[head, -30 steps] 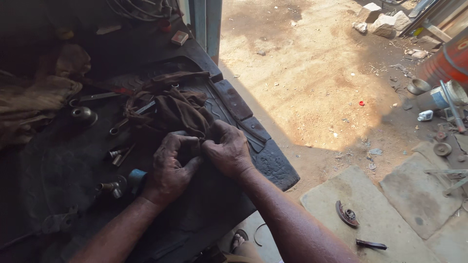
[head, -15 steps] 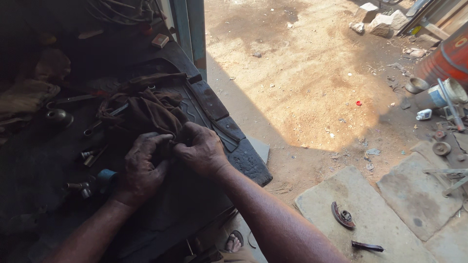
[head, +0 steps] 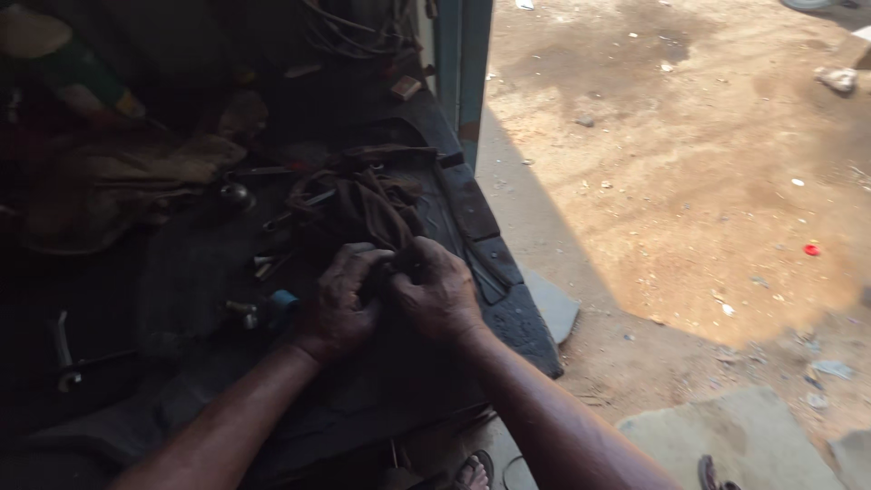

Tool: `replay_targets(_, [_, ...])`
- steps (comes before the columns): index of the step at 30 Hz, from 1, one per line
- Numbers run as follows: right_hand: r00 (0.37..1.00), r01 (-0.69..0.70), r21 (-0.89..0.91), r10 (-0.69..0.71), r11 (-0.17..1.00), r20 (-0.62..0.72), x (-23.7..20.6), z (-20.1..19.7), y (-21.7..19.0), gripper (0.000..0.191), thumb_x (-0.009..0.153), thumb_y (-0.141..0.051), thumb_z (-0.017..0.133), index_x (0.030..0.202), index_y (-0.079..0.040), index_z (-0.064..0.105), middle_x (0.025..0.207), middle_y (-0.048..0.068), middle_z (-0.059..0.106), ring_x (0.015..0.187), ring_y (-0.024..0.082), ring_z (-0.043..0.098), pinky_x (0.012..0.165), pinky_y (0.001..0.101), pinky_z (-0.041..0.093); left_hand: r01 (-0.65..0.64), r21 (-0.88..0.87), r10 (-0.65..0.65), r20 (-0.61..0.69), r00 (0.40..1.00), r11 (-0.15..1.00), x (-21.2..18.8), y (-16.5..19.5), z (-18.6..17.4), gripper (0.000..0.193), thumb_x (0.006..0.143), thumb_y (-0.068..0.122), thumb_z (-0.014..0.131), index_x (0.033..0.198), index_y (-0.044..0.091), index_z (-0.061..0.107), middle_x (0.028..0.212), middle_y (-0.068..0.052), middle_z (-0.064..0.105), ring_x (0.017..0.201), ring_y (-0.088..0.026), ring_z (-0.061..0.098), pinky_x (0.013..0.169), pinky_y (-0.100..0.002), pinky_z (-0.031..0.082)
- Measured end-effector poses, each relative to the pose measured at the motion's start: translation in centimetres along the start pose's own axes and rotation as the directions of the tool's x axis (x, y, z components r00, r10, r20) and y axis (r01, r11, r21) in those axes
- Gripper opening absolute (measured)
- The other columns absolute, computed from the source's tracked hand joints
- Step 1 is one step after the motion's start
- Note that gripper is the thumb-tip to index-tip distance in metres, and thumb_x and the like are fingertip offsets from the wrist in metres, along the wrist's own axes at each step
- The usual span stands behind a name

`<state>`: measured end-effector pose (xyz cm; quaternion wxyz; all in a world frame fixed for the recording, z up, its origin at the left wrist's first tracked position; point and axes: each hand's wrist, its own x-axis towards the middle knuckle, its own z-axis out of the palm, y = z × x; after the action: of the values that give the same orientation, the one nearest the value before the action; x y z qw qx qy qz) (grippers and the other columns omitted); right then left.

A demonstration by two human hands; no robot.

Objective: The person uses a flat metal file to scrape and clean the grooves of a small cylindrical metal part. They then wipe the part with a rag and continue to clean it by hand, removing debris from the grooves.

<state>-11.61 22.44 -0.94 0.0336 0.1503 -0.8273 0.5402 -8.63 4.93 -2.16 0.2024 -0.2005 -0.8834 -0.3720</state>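
Two hands were seen, pressed together over one tangle of dark straps [head: 358, 204] on the black mat [head: 181, 272]. The left hand [head: 340, 304] and the right hand [head: 435, 295] were both curled shut around a small dark piece between them, hidden by fingers. Several metal tools [head: 245, 313] lay left. Open sunlit ground [head: 689, 181] lay beyond the mat's right edge.

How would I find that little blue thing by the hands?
Start at the dark mat in the shade. Go to the left hand; just left of its wrist sits the blue thing. It is the only blue bit there; the bolts beside it are grey metal.
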Motion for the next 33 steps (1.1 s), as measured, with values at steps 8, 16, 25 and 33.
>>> replay_targets(8, [0.998, -0.038, -0.039, 0.04, 0.998, 0.044, 0.6, 1.2, -0.8, 0.018, 0.081, -0.019, 0.071, 0.094, -0.007, 0.071, 0.088, 0.008, 0.077, 0.084, 0.019, 0.076, 0.077, 0.0353, 0.059, 0.099, -0.024, -0.099, 0.017, 0.995, 0.995, -0.6, -0.1, -1.8, 0.043, 0.084, 0.006, 0.069, 0.126, 0.01, 0.063, 0.128, -0.011, 0.063, 0.111, -0.031, 0.071, 0.091, -0.039, 0.06])
replay_targets(16, [0.997, -0.072, -0.088, 0.074, 0.993, 0.013, 1.0, 1.9, -1.1, 0.018, 0.079, -0.02, 0.072, 0.092, -0.008, 0.072, 0.084, 0.007, 0.077, 0.082, 0.019, 0.077, 0.075, 0.0347, 0.059, 0.178, -0.074, -0.178, 0.009, 0.984, 0.981, -0.5, -0.9, -2.4, 0.045, 0.077, 0.007, 0.074, 0.121, 0.014, 0.069, 0.121, -0.009, 0.062, 0.103, -0.027, 0.073, 0.086, -0.037, 0.061])
replay_targets(25, [0.994, 0.098, -0.058, -0.101, 0.993, -0.044, 0.2, 2.5, -0.9, 0.015, 0.077, -0.015, 0.074, 0.088, -0.006, 0.07, 0.085, 0.01, 0.07, 0.08, 0.022, 0.073, 0.072, 0.0354, 0.057, 0.133, -0.08, -0.132, 0.022, 0.991, 0.988, -0.3, -1.4, -2.6, 0.044, 0.079, 0.009, 0.075, 0.122, 0.012, 0.068, 0.107, -0.009, 0.068, 0.099, -0.026, 0.072, 0.086, -0.037, 0.058])
replay_targets(33, [0.999, 0.019, -0.108, -0.014, 0.994, 0.041, 1.2, 1.6, -0.9, 0.015, 0.079, -0.017, 0.075, 0.089, -0.008, 0.069, 0.088, 0.007, 0.07, 0.084, 0.023, 0.073, 0.076, 0.0369, 0.057, 0.153, -0.094, -0.154, -0.006, 0.988, 0.984, 0.1, -0.6, -2.2, 0.042, 0.08, 0.008, 0.074, 0.122, 0.011, 0.067, 0.109, -0.007, 0.07, 0.099, -0.022, 0.075, 0.085, -0.034, 0.061])
